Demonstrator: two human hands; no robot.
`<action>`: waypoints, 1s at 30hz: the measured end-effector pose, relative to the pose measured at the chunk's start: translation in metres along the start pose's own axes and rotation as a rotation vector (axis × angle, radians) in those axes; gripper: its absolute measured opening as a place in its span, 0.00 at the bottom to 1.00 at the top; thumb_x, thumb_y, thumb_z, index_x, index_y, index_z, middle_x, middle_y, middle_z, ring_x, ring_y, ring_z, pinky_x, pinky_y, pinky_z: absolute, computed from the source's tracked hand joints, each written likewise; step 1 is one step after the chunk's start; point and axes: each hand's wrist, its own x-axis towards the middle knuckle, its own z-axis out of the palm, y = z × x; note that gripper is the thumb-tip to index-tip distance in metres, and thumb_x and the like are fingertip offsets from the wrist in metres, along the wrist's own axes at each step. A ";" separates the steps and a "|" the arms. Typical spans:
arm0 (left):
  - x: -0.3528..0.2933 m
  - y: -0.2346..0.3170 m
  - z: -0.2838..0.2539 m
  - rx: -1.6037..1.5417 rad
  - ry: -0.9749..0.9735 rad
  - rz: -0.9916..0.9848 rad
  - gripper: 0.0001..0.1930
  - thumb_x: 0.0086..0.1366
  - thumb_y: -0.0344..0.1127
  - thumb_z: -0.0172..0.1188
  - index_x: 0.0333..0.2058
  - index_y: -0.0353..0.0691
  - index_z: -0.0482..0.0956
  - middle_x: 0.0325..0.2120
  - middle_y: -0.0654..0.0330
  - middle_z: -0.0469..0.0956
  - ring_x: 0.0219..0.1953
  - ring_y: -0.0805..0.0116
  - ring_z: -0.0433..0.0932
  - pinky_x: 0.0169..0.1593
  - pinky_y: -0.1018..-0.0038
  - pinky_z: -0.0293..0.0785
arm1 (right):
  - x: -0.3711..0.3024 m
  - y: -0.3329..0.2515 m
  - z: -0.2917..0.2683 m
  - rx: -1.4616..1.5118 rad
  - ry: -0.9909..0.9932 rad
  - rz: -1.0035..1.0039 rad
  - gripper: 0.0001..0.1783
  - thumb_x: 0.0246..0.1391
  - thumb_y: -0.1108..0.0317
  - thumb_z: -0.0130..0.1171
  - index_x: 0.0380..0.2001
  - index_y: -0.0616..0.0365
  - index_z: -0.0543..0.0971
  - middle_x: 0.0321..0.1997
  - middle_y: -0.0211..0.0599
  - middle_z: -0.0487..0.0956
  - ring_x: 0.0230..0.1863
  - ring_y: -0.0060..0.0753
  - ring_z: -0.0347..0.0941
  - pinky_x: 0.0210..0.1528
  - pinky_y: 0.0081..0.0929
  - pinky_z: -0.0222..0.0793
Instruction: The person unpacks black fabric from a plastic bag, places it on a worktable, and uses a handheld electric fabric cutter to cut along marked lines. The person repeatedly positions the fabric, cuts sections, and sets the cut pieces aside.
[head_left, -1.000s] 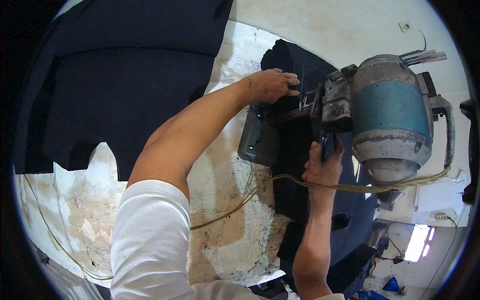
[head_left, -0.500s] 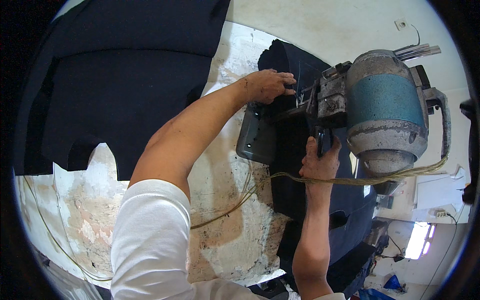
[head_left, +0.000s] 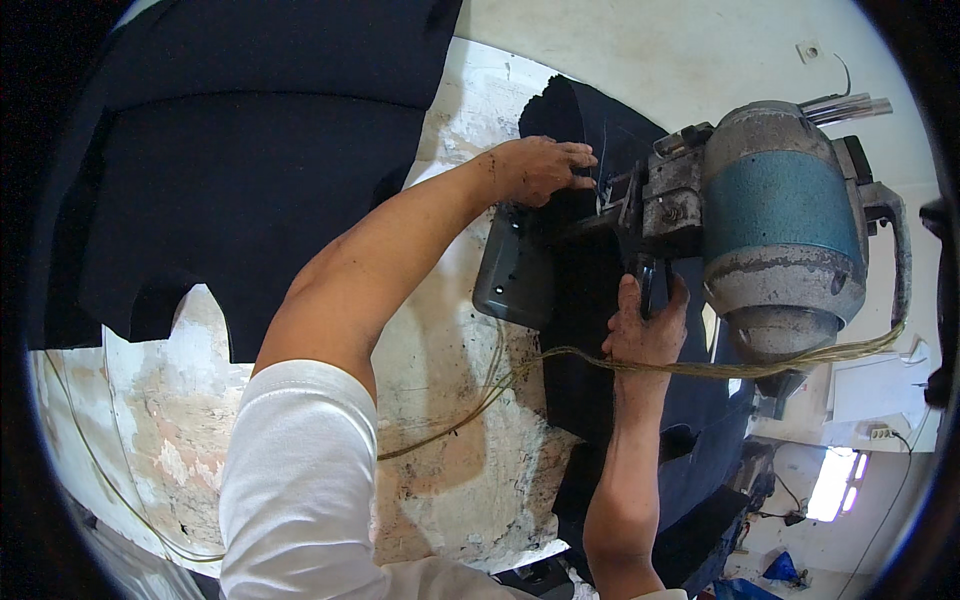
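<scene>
black cloth (head_left: 580, 400) lies on the worn tabletop (head_left: 500, 480), a teal-and-grey machine (head_left: 780, 210) standing over it. the right hand (head_left: 650, 330) is wrapped round the machine's dark handle (head_left: 651, 278); the left hand (head_left: 545, 170), fingers loosely spread, rests on the cloth.

I see the window (head_left: 832, 486) glaring white at lower right; soft shadows cross the worktable (head_left: 515, 485), the black fabric (head_left: 580, 398) swallows detail, and straight edges bow toward a dark rim.
</scene>
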 end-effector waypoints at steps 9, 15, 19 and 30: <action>-0.001 0.003 -0.004 -0.011 -0.014 -0.017 0.40 0.56 0.25 0.68 0.70 0.54 0.73 0.75 0.56 0.61 0.78 0.55 0.58 0.74 0.60 0.69 | 0.003 -0.001 -0.001 0.057 -0.023 0.038 0.32 0.64 0.61 0.68 0.62 0.68 0.68 0.44 0.61 0.85 0.44 0.67 0.85 0.45 0.50 0.80; -0.003 0.005 -0.004 0.026 0.014 -0.016 0.40 0.56 0.26 0.69 0.70 0.53 0.73 0.75 0.57 0.63 0.78 0.55 0.59 0.72 0.60 0.73 | 0.008 0.006 0.003 0.050 0.002 -0.008 0.34 0.63 0.61 0.69 0.63 0.69 0.68 0.40 0.55 0.83 0.38 0.56 0.81 0.37 0.44 0.76; -0.002 0.004 -0.009 -0.050 -0.014 -0.059 0.36 0.60 0.26 0.63 0.69 0.58 0.75 0.75 0.63 0.64 0.78 0.63 0.58 0.74 0.59 0.67 | 0.011 0.010 0.006 0.049 0.021 -0.035 0.36 0.62 0.61 0.70 0.65 0.69 0.68 0.35 0.50 0.82 0.32 0.47 0.78 0.31 0.39 0.73; 0.008 -0.022 -0.014 0.013 0.068 -0.059 0.38 0.50 0.23 0.64 0.64 0.56 0.81 0.71 0.54 0.69 0.75 0.54 0.65 0.74 0.54 0.67 | 0.014 0.013 0.008 0.051 0.014 -0.034 0.38 0.61 0.65 0.72 0.68 0.71 0.67 0.23 0.34 0.78 0.15 0.21 0.70 0.13 0.24 0.64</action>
